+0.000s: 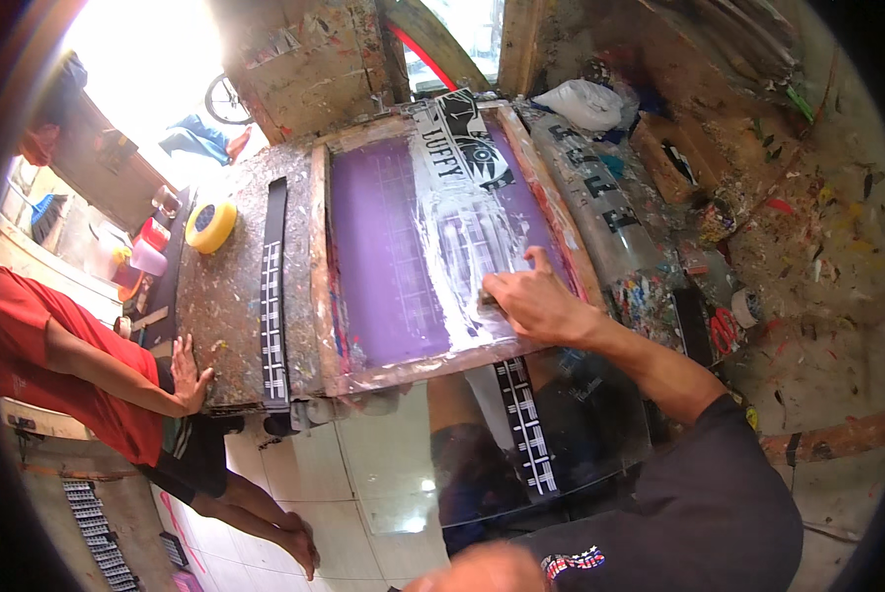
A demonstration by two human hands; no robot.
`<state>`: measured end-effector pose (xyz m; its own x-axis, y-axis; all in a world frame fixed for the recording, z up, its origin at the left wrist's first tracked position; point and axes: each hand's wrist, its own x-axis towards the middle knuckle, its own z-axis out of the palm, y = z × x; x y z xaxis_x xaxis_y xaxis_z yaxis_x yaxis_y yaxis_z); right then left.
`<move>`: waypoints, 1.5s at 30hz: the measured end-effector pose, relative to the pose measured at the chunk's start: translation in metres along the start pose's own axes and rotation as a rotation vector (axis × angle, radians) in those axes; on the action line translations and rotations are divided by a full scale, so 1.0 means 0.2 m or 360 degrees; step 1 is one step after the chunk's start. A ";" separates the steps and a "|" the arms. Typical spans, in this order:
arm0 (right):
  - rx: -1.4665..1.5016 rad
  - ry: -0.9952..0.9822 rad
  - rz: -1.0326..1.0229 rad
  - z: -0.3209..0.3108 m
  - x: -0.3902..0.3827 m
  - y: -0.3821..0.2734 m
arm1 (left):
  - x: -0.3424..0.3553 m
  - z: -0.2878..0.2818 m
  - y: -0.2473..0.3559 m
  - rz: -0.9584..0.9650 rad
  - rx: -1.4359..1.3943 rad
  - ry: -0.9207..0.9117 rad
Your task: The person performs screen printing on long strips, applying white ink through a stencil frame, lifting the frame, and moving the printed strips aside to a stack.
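A wooden-framed printing screen (373,306) with purple mesh lies on the table, with a smeared white streak of paint (442,247) running down its middle. My right hand (539,301) is over the lower right of the streak, fingers curled down on a small dark thing whose kind I cannot make out. A black-and-white printed sheet (462,143) lies at the screen's far end. Below the near frame edge, a black strap with white pattern (529,434) hangs toward me. My left hand (487,569) is at the lower edge, smeared, its fingers hidden.
Left of the screen lie another patterned black strap (274,296) and a yellow tape roll (210,227). A person in a red shirt (77,375) rests a hand (188,375) on the table edge. To the right are a clear lettered sheet (600,197) and red-handled scissors (725,331).
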<state>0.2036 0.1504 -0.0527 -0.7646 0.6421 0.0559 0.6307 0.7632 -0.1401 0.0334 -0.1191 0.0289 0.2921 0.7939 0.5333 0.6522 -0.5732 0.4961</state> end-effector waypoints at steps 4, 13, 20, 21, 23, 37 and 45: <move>-0.0003 0.0110 0.0061 -0.10 -0.06 0.03 | 0.04 0.22 -0.50 -0.0430 0.0697 -0.0066; 0.0016 0.0341 -0.0202 0.11 -0.16 -0.04 | -0.16 0.40 -1.04 -0.0442 0.1191 0.0050; -0.0109 0.0535 0.0023 0.11 0.45 0.41 | -0.15 0.44 -1.02 -0.0502 0.1094 0.0108; 0.0004 0.0544 0.0016 0.09 0.49 0.44 | -0.14 0.44 -1.03 -0.0504 0.1089 0.0108; 0.0180 0.0394 -0.0037 0.07 0.50 0.43 | -0.16 0.43 -1.03 -0.0520 0.1141 0.0094; -0.0052 0.0482 -0.0009 0.02 0.87 0.69 | -0.16 0.45 -1.04 -0.0548 0.1141 0.0147; 0.0235 -0.0087 0.0045 0.01 0.36 0.34 | -0.20 0.46 -1.03 -0.0607 0.1126 0.0135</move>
<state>0.1913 0.2490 -0.0594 -0.7554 0.6553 -0.0036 0.6289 0.7234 -0.2849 -0.0477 -0.0146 -0.1575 -0.0755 0.8744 0.4793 0.9927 0.0208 0.1184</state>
